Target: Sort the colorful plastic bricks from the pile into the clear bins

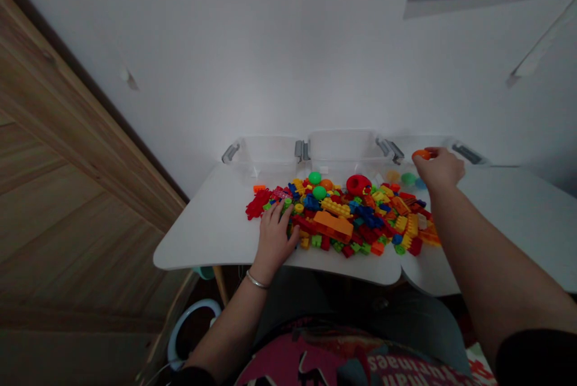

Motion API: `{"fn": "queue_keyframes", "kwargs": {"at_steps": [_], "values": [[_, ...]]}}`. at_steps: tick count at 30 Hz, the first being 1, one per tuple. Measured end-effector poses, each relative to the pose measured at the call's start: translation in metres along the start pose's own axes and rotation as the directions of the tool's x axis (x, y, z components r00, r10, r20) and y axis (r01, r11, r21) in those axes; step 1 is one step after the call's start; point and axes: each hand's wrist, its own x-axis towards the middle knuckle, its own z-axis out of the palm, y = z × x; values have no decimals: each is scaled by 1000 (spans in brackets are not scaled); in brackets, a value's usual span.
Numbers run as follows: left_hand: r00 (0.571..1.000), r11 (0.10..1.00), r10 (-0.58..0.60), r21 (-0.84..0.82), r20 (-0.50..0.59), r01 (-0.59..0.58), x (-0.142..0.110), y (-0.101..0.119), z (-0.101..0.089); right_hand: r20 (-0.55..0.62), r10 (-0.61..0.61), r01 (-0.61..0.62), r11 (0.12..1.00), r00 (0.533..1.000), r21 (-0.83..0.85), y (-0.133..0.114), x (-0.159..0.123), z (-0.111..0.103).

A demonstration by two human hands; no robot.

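Observation:
A heap of coloured plastic building blocks [347, 217] lies on the white table [211, 229]. My left hand [273, 235] rests at the heap's left edge, fingers stretched flat onto the blocks and touching a green piece. My right hand [439, 168] is raised over the right clear bin [455, 148], pinching a small orange ball [421, 154] between its fingertips. Green balls [315, 178] and a red round piece [358, 184] sit at the heap's far side.
Three clear plastic bins with grey latches stand along the wall: left [265, 151], middle [345, 147], right. A wooden panel [67, 181] rises at the left. A round white-rimmed object [189, 326] sits on the floor below the table.

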Motion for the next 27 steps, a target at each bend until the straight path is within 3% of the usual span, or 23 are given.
{"fn": "queue_keyframes", "kwargs": {"at_steps": [6, 16, 22, 24, 27], "values": [[1000, 1000, -1, -11, -11, 1, 0, 0, 0, 81, -55, 69, 982, 995, -175, 9, 10, 13], [1000, 1000, 12, -17, -20, -13, 0, -1, 1, 148, -183, 203, 969, 972, -139, 20, 15, 21], [1000, 1000, 9, -15, -19, -9, 0, -1, 1, 190, -162, 198, 962, 968, -190, 15, 11, 18], [1000, 1000, 4, -16, -19, -5, 0, 0, 0, 170, -164, 190, 970, 972, -152, 15, 9, 17], [1000, 1000, 4, -15, -19, -4, 0, 1, -1, 36, -179, 179, 983, 983, -23, 15, -1, 16]]}}
